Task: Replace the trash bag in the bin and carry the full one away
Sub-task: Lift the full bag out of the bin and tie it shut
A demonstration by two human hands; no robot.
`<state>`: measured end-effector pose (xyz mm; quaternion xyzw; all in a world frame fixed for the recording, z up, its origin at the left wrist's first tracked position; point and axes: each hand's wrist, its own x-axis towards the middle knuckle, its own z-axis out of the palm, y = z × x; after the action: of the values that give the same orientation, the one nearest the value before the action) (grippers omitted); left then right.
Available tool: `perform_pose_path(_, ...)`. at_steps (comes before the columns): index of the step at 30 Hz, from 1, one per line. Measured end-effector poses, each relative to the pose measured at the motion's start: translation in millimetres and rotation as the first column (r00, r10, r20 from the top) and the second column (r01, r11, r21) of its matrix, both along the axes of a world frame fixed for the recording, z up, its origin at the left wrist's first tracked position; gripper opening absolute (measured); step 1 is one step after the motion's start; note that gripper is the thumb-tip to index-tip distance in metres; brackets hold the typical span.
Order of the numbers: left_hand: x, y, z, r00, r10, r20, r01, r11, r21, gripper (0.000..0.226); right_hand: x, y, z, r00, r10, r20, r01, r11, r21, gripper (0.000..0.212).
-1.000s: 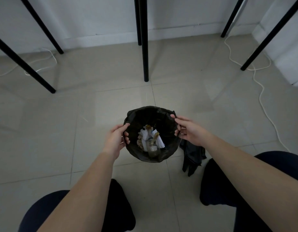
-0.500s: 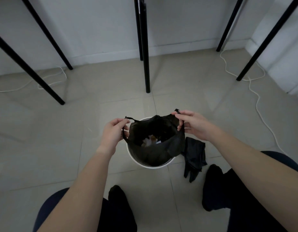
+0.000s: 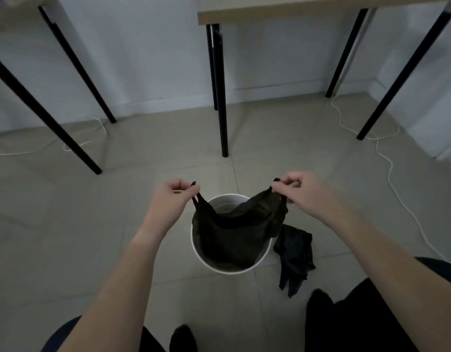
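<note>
The soft, limp trash bag (image 3: pixel 235 232) is pinched by its handles above the bin (image 3: pixel 263 259): left hand (image 3: pixel 172 196), right hand (image 3: pixel 299 191); it is best gripped there.

Pale tiled floor (image 3: pixel 92 224) is carrying a round white bin (image 3: pixel 228 271), which is standing upright near the middle. A crumpled black spare bag (image 3: pixel 295 252) is lying on the tiles just to the right of the bin; contact between them cannot be confirmed. Black table legs (image 3: pixel 223 123) are standing on the floor beyond the bin. White cables are trailing along the tiles at the far left (image 3: pixel 105 129) and down the right side (image 3: pixel 391 168).
</note>
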<state>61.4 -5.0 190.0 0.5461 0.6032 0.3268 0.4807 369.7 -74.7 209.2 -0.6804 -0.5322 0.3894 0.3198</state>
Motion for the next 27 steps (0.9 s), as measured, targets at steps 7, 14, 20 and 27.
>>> perform_pose_path(7, 8, 5, 13, 0.944, -0.014, 0.328, 0.021, 1.0, -0.018, 0.031, -10, 16, 16, 0.935, 0.057, -0.351, -0.001, 0.988, 0.156, 0.02)
perform_pose_path(14, 21, 7, 14, 0.905, -0.044, 0.424, 0.053, 0.999, -0.009, 0.023, -21, 28, 23, 0.897, 0.142, -0.419, -0.077, 0.983, 0.168, 0.03)
perform_pose_path(20, 24, 9, 10, 0.911, -0.132, 0.392, 0.13, 0.991, 0.031, 0.041, -26, 35, 13, 0.922, 0.183, -0.34, -0.134, 0.977, 0.163, 0.05)
perform_pose_path(27, 24, 7, 12, 0.915, -0.165, 0.367, 0.157, 0.986, 0.051, 0.059, -33, 32, 5, 0.896, 0.169, -0.41, -0.131, 0.984, 0.12, 0.055)
